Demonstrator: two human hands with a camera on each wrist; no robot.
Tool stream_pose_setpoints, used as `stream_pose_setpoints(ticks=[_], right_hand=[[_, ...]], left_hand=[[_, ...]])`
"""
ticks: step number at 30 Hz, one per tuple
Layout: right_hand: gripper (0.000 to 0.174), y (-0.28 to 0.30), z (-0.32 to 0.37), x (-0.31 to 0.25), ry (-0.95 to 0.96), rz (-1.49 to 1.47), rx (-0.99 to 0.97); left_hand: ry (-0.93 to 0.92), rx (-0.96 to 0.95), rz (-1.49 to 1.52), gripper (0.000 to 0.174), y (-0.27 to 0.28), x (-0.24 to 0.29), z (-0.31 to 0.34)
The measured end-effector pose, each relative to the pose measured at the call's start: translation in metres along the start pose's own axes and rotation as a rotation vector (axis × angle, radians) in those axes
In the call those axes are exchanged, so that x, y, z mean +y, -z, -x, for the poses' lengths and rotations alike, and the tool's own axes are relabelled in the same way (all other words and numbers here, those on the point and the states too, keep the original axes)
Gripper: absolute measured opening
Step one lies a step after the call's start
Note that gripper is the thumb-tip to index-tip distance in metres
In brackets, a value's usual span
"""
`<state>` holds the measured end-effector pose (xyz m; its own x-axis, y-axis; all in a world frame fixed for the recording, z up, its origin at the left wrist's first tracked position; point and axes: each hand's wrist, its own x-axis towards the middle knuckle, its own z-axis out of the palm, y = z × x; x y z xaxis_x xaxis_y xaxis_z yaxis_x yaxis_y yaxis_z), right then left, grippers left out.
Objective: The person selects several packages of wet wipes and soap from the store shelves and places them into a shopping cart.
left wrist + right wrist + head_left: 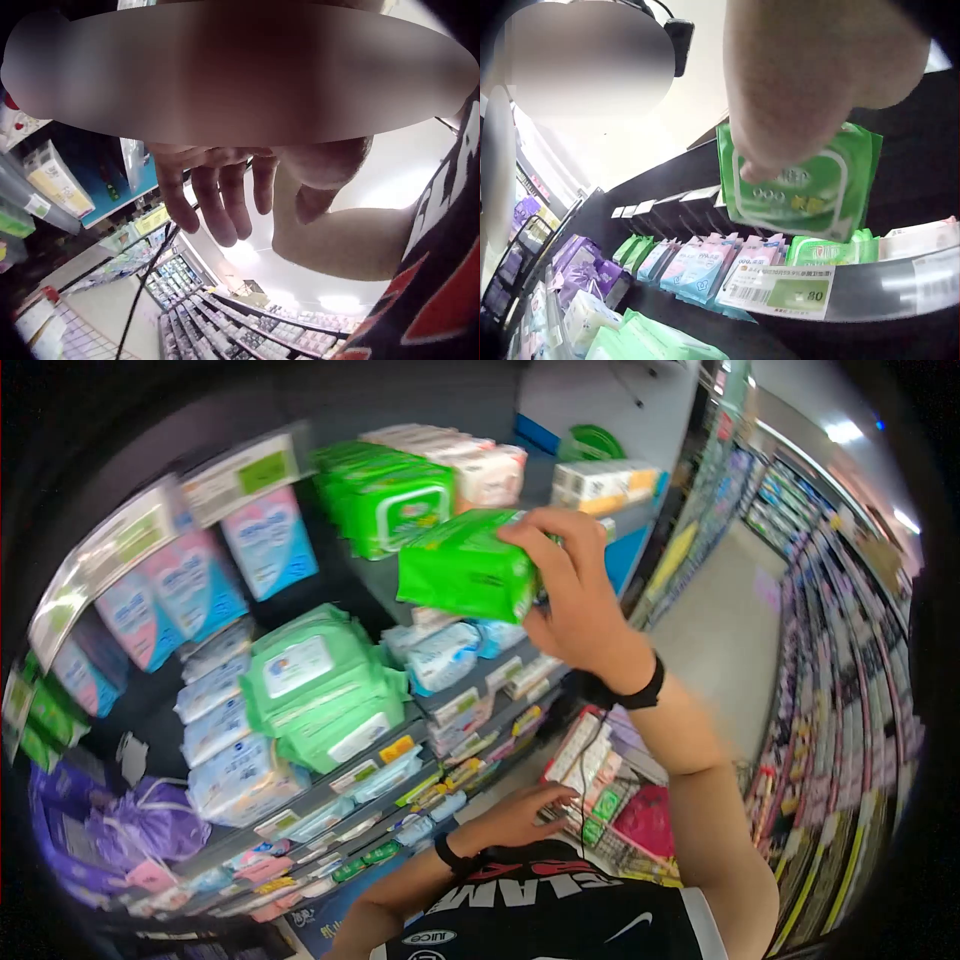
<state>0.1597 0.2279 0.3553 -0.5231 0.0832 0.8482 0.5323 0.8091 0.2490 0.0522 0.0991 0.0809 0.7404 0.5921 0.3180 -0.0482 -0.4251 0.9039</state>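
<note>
My right hand grips a bright green pack of wipes, thumb on one side and fingers over the other. The pack is held in front of the shelf, and its white-outlined label faces the right wrist view. Just behind it stands a row of similar green packs, with pale pink packs alongside. Low by my body, my left hand holds nothing; its fingers hang loosely curled in the left wrist view.
Large light-green wipes packs are stacked lower on the shelf, beside white-and-blue packs. Pink-and-blue packs hang under price tags. A shopping cart with goods stands below my hands, and a dark cable dangles there.
</note>
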Motion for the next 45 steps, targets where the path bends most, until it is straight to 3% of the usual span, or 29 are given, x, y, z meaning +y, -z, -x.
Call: stream_pose_setpoints(ticks=[2, 4, 5, 6, 8, 10, 13, 14, 15, 16, 18, 19, 20, 22, 25, 28, 29, 32, 33, 37, 40, 44, 45], right_hand=[[0.060, 0.011, 0.036, -0.009, -0.116, -0.139, 0.195], [0.056, 0.016, 0.095, -0.029, -0.472, -0.621, 0.216], [0.057, 0.019, 0.124, -0.040, -0.651, -0.845, 0.289], [0.062, 0.023, 0.149, -0.050, -0.872, -1.043, 0.348], [0.064, 0.015, 0.220, -0.062, -1.447, -1.730, 0.537], [0.062, 0.016, 0.259, -0.077, -1.719, -1.992, 0.552], [0.064, 0.017, 0.317, -0.103, -1.895, -2.045, 0.593], [0.065, 0.021, 0.331, -0.110, -1.957, -2.034, 0.587], [0.061, 0.024, 0.345, -0.115, -1.841, -2.165, 0.636], [0.059, 0.023, 0.356, -0.121, -1.946, -2.040, 0.619], [0.056, 0.021, 0.373, -0.125, -2.126, -1.772, 0.575], [0.055, 0.040, 0.358, -0.116, -2.123, -1.591, 0.511], [0.059, 0.045, 0.360, -0.114, -1.999, -1.512, 0.604], [0.061, 0.067, 0.369, -0.103, -2.035, -1.293, 0.533], [0.059, 0.095, 0.391, -0.094, -1.766, -0.766, 0.371], [0.056, 0.122, 0.415, -0.087, -1.612, -0.649, 0.258], [0.047, 0.131, 0.424, -0.081, -1.509, -0.603, 0.164], [0.041, 0.158, 0.446, -0.077, -1.522, -0.779, 0.062], [0.034, 0.157, 0.457, -0.076, -1.487, -0.667, 0.133], [0.031, 0.176, 0.502, -0.062, -1.610, -0.604, 0.097], [0.036, 0.175, 0.552, -0.049, -1.597, -0.517, 0.131], [0.043, 0.185, 0.606, -0.025, -1.926, -0.557, 0.164], [0.044, 0.181, 0.629, -0.023, -2.011, -0.556, 0.254]], left_hand=[[-0.014, 0.016, -0.013, 0.039, 0.000, 0.006, -0.012], [-0.041, 0.139, 0.028, 0.040, -0.008, -0.004, -0.018], [-0.067, 0.203, -0.096, 0.038, -0.006, -0.001, -0.020], [0.001, 0.218, 0.033, 0.048, -0.010, -0.013, -0.021], [-0.066, 0.481, 0.066, 0.071, -0.020, -0.029, -0.024], [-0.197, 0.628, 0.132, 0.105, -0.020, -0.039, -0.025], [-0.251, 0.562, -0.102, 0.126, -0.020, -0.031, -0.047], [-0.186, 0.461, -0.198, 0.127, -0.024, -0.027, -0.054], [-0.126, 0.355, -0.291, 0.128, -0.028, -0.021, -0.061], [-0.073, 0.243, -0.383, 0.129, -0.037, -0.020, -0.065], [0.002, 0.287, -0.124, 0.122, -0.074, -0.046, -0.062], [0.030, 0.307, -0.041, 0.119, -0.082, -0.049, -0.070], [0.060, 0.327, 0.040, 0.116, -0.089, -0.053, -0.080], [0.129, 0.252, 0.100, 0.112, -0.094, -0.046, -0.102], [0.292, 0.143, 0.403, 0.109, -0.112, -0.054, -0.129], [0.452, 0.099, 0.620, 0.109, -0.135, -0.084, -0.141], [0.471, 0.192, 0.727, 0.100, -0.148, -0.088, -0.144], [0.674, 0.068, 0.985, 0.088, -0.164, -0.114, -0.153], [0.665, -0.013, 0.947, 0.073, -0.171, -0.116, -0.163], [0.873, 0.081, 0.885, 0.070, -0.213, -0.133, -0.183], [0.783, 0.105, 0.753, 0.076, -0.241, -0.134, -0.209], [0.732, 0.005, 0.588, 0.082, -0.263, -0.155, -0.237], [0.734, -0.080, 0.555, 0.081, -0.264, -0.154, -0.252]])
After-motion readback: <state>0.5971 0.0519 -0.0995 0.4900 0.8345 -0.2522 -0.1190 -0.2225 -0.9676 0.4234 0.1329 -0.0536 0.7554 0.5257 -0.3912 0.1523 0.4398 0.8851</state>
